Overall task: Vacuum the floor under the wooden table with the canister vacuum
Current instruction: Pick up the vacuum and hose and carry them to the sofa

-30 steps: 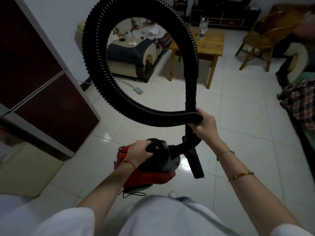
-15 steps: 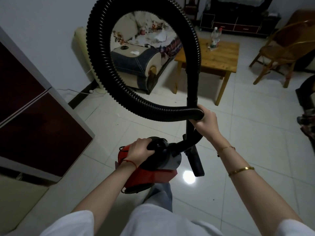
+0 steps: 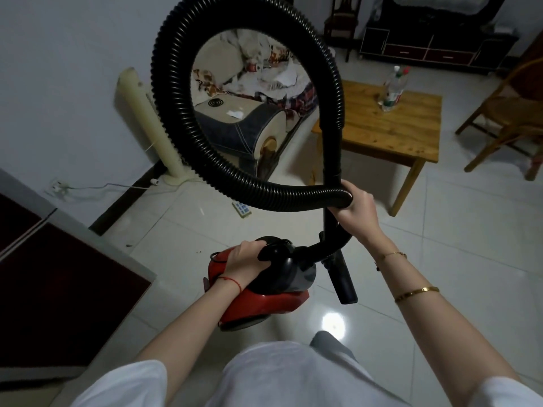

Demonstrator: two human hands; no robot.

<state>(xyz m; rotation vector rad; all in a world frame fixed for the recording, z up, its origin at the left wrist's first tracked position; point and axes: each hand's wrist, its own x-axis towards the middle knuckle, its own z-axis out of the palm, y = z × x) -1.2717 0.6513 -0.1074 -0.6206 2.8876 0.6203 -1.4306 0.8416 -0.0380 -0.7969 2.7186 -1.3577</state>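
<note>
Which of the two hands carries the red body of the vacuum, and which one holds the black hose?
The left hand grips the handle on the red vacuum body. The right hand holds the black hose near its end.

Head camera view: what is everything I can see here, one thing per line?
canister vacuum: one, red and black, carried above the floor, centre
hose: one, black ribbed, looped high in front
nozzle tube: one, black, hanging right of the vacuum
wooden table: one, light brown, ahead on the right
plastic bottles: apparently two, clear, on the table
sofa: one, cream and dark blue, cluttered, seen through the loop
tower fan: one, cream, by the wall
wooden chair: one, brown, far right
power strip: one, pale, on the floor
left hand: grips the vacuum handle
right hand: holds the hose end
</note>
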